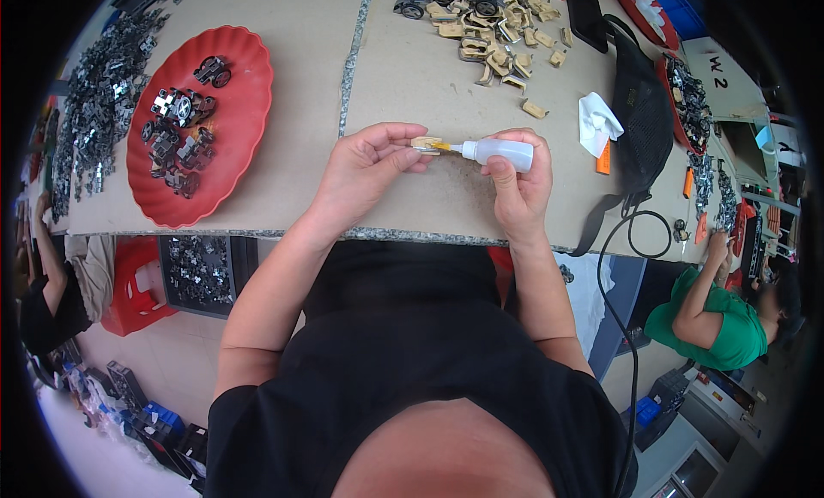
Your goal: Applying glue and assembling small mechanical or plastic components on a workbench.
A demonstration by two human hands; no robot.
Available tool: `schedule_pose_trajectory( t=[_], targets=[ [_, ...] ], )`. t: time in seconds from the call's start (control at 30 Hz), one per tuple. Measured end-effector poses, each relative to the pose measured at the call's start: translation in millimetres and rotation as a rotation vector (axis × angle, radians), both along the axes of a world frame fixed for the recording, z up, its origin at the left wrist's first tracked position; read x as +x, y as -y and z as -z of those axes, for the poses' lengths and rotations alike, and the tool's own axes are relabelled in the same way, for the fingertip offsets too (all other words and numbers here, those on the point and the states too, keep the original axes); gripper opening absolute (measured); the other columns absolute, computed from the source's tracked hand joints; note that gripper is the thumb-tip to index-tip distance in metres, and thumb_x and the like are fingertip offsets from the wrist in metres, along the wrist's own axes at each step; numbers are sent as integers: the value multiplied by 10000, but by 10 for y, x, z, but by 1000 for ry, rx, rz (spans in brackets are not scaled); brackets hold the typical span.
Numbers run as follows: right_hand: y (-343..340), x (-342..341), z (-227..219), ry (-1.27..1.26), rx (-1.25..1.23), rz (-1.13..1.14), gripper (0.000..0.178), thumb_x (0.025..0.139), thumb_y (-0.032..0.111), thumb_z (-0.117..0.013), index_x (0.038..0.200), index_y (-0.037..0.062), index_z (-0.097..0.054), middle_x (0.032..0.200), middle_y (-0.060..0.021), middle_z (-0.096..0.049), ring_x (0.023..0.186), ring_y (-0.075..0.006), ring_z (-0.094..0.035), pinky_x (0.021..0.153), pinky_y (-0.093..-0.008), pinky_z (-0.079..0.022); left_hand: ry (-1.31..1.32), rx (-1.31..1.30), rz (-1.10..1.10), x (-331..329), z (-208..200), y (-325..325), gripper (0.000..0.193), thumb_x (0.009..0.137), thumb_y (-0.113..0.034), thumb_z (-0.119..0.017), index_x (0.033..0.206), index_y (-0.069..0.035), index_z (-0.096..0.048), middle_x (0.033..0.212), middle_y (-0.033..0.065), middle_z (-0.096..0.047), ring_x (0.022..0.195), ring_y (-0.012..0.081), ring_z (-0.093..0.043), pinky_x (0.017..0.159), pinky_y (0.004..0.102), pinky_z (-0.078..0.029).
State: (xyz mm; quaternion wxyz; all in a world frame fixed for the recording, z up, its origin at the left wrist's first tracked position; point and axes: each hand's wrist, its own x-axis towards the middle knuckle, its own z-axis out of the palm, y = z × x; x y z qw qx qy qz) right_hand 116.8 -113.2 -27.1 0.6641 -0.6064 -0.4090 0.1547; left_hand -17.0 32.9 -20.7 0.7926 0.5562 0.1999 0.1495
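Note:
Between the fingertips of my left hand is a small tan plastic part, held above the table near its front edge. My right hand is wrapped round a white squeeze bottle lying sideways, its yellowish nozzle pointing left. The nozzle tip meets the tan part; whether it touches or only overlaps it, I cannot tell. Beyond my hands lies a pile of similar tan parts, with one loose tan part nearer to me.
A red scalloped tray holding small dark wheeled assemblies stands at left, beside a heap of dark parts. At right lie a crumpled tissue, a black bag and a black cable. A person in green works far right.

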Motion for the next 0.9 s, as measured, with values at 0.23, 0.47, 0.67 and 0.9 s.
schedule_pose_trajectory(
  t=[0.23,0.47,0.67,0.9],
  targets=[
    [-9,-22,-8,12,18,47,262,844,162,-609,993,3,-463,901,-83,-517,799,-131,-524,702,-241,-436,-13,-3,10,2,-21,2,239,871,-38,-535,1100,27,-548,921,104,-640,830,127,-609,764,236,-490],
    [-14,-28,-12,214,33,89,263,815,141,-638,973,-1,-484,888,-97,-526,761,-157,-518,668,-249,-428,-12,-6,4,-5,-21,-1,243,871,-34,-533,1106,26,-544,917,108,-640,833,131,-611,767,236,-490],
    [4,-8,2,197,21,101,266,809,138,-644,971,1,-485,877,-100,-534,758,-160,-519,663,-251,-430,-11,7,-1,0,-28,-6,244,871,-35,-534,1105,34,-538,925,109,-638,843,127,-608,777,235,-486],
    [25,-3,-14,198,-12,67,246,823,107,-622,989,5,-470,889,-92,-533,742,-148,-525,664,-251,-438,-4,-3,-7,-5,-26,-12,242,870,-35,-535,1103,31,-537,928,102,-636,843,123,-606,784,235,-484]
  ],
)
